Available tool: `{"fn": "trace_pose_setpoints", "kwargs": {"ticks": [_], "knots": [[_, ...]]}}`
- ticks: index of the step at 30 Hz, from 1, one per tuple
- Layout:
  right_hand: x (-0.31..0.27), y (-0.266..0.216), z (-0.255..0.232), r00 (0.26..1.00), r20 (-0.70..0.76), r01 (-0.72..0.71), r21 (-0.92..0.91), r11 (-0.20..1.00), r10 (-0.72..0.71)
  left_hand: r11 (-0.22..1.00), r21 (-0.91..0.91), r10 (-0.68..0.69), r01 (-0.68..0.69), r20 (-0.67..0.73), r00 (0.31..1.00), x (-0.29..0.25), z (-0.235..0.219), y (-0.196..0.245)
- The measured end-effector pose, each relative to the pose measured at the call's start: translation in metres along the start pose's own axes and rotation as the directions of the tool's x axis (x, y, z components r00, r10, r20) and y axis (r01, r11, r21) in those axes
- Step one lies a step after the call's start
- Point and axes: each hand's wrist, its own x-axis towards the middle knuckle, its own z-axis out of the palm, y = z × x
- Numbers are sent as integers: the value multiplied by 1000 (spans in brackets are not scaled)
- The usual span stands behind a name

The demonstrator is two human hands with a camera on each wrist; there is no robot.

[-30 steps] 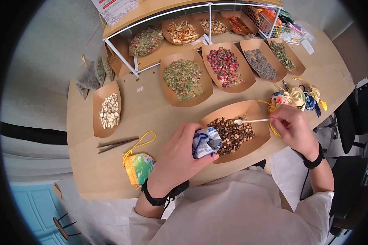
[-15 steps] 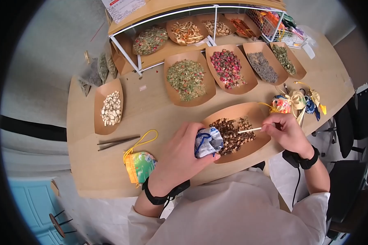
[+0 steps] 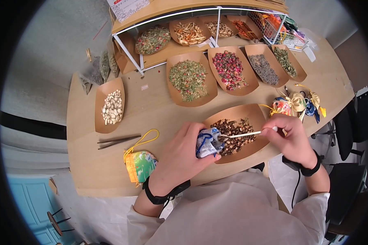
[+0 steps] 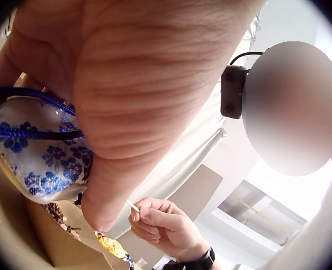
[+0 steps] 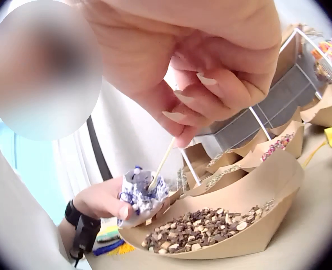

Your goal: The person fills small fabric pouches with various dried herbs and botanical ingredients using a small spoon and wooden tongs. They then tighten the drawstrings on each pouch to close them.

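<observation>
Head view shows, at the lower centre of the frame, the left hand (image 3: pixel 180 157) gripping a small blue-and-white pouch (image 3: pixel 208 143) over the edge of the tray of brown pieces (image 3: pixel 253 112), so spilled pieces probably fall back in. The right hand (image 3: pixel 288 136) pinches a thin spoon (image 3: pixel 241 134), whose tip is inside the pouch mouth.

1. The pouch (image 3: pixel 209 142) in the left hand (image 3: pixel 179 158) is glossy white cloth printed with blue flowers, drawn by a braided blue cord.
2. The spoon (image 3: pixel 241 134) pinched by the right hand (image 3: pixel 290 139) looks like pale, matt wood.
3. Beneath the pouch, the tray (image 3: pixel 255 114) is matt brown paper, holding rough dried brown pieces.
4. The table (image 3: pixel 151 110) under the tray is smooth light wood.
</observation>
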Motion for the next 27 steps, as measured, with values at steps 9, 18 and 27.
{"fn": "trace_pose_setpoints", "kwargs": {"ticks": [9, 18, 27], "knots": [[-10, -7, 2, 892, -89, 358, -458, 814, -442, 1000, -3, 4, -4, -2, 1000, -1, 1, -2], [-11, 19, -13, 964, -124, 137, -528, 838, -236, 1000, -8, 6, -6, -14, 1000, -1, 2, -2], [-4, 33, -5, 1000, -26, -22, -198, 980, 17, 1000, -8, 9, -9, -6, 1000, -1, 1, -1]]}}
